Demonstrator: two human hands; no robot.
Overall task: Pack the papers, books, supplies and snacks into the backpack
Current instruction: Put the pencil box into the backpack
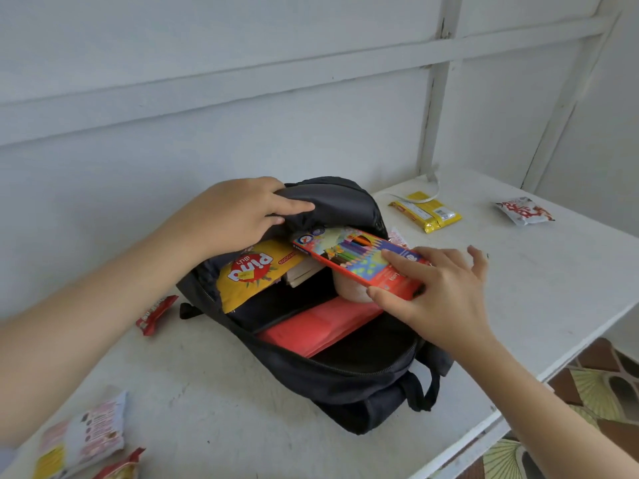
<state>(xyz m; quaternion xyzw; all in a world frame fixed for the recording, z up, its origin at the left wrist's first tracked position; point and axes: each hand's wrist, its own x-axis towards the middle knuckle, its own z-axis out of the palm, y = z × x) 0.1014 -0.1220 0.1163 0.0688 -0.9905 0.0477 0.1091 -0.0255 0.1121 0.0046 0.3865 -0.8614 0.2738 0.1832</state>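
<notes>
Pencil box slip: the right hand (439, 295) pinches the flat red cardboard pencil box (356, 261) with only thumb and index finger, so I judge a push could twist it loose.
Snag inside: the box lies tilted across the mouth of the black fabric backpack (345, 375), resting on a pale rounded thing I cannot identify; its far corner could jam against that or the yellow crinkly snack bag (256, 271).
Flap drop: if the left hand (242, 216) relaxes, the black top flap (332, 198) would likely fall over the opening.
Right hand pose: thumb on the near long edge, index finger flat on the printed face, the other 3 fingers spread and lifted.
Left hand pose: fingers curled over the flap, gripping it and holding it back.
Already inside: the snack bag, pale-edged books (304, 271) and a flat red folder (318, 326).
Left to pack: 5 snack packets lie apart on the white bench (242, 392), among them a yellow foil packet (427, 210) and a white-and-red packet (524, 210).
</notes>
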